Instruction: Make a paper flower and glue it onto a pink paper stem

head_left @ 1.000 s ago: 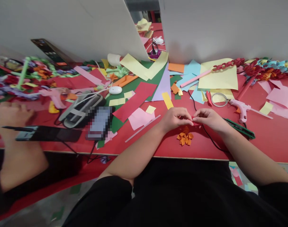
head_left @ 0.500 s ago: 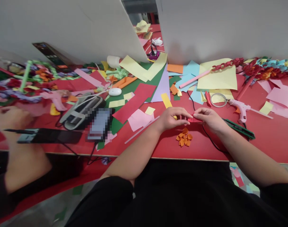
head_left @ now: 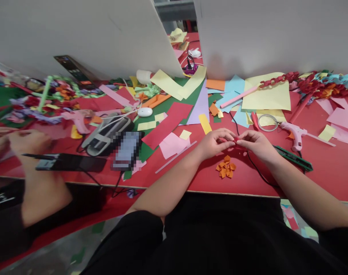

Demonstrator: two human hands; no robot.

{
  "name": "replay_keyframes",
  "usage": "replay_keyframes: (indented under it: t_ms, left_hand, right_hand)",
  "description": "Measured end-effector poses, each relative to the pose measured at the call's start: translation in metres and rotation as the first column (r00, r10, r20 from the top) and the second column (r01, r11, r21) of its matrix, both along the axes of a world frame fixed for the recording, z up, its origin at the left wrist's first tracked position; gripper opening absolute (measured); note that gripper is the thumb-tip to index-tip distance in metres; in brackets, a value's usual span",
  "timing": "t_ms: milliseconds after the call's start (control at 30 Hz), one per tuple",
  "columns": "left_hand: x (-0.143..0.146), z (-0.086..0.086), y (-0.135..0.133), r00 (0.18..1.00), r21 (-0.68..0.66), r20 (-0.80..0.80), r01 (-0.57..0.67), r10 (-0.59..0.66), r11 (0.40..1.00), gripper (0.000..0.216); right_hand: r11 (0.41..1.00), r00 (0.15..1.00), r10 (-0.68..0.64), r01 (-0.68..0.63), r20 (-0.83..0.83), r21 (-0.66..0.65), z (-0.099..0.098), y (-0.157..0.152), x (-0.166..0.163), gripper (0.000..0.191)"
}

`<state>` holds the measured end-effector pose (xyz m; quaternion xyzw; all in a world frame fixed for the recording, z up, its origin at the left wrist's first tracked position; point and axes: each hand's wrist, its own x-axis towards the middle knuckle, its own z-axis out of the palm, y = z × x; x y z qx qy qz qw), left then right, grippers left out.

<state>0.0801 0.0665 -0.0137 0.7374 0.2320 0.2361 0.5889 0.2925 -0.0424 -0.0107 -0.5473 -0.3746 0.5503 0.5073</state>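
Note:
Between the fingertips of both hands is a small piece of red paper (head_left: 236, 141), mostly covered by the fingers. My left hand (head_left: 218, 143) pinches it from the left, and my right hand (head_left: 255, 144) pinches it from the right. Just below the hands, an orange paper flower (head_left: 226, 167) lies on the red table (head_left: 197, 181). A yellow paper strip (head_left: 205, 123) lies beyond my left hand. To the right of my right hand are a green utility knife (head_left: 294, 157) and a pink glue gun (head_left: 294, 134).
A co-worker's hand (head_left: 31, 143) is at the far left, near another pink glue gun (head_left: 78, 120). A phone (head_left: 127, 149), a grey case (head_left: 108, 133) and a white mouse (head_left: 144, 112) lie left of centre. Paper chains (head_left: 279, 79) and coloured sheets line the white partition (head_left: 265, 34).
The red paper showed as a flat strip between my fingers; now it looks smaller and more bunched, with my fingertips closer together. The whole view has shifted slightly.

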Motion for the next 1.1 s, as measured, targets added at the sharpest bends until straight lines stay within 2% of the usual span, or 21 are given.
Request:
replay_keyframes:
  t_ms: [167, 300, 567, 733, 933, 1100]
  left_hand:
    - [0.003, -0.006, -0.008, 0.997, -0.210, -0.001, -0.075, 0.076, 0.975, 0.035]
    - [0.004, -0.006, -0.008, 0.994, -0.304, -0.007, -0.109, 0.112, 0.946, 0.042]
    - [0.004, -0.006, -0.009, 0.986, -0.303, -0.011, -0.161, 0.165, 0.939, 0.037]
    - [0.004, -0.004, -0.010, 0.986, -0.316, -0.020, -0.166, 0.168, 0.934, 0.035]
    - [0.005, -0.008, -0.010, 0.984, -0.326, -0.035, -0.174, 0.173, 0.929, 0.038]
    - [0.007, -0.013, -0.008, 0.986, -0.342, -0.003, -0.160, 0.169, 0.926, 0.036]
  right_hand:
    - [1.000, 1.000, 0.008, -0.008, 0.029, 0.022, 0.002, 0.002, 0.000, 0.050]
    - [1.000, 1.000, -0.006, 0.005, 0.027, 0.023, 0.001, 0.002, 0.000, 0.050]
    - [0.998, 0.999, -0.027, 0.025, 0.033, 0.050, -0.005, 0.001, -0.002, 0.047]
    - [1.000, 0.999, 0.009, -0.010, 0.048, 0.024, -0.003, 0.001, -0.001, 0.049]
    - [0.993, 0.978, -0.037, 0.012, 0.205, 0.120, 0.001, 0.000, -0.002, 0.044]
    - [0.992, 0.962, -0.044, 0.011, 0.270, 0.122, 0.001, -0.002, -0.001, 0.044]
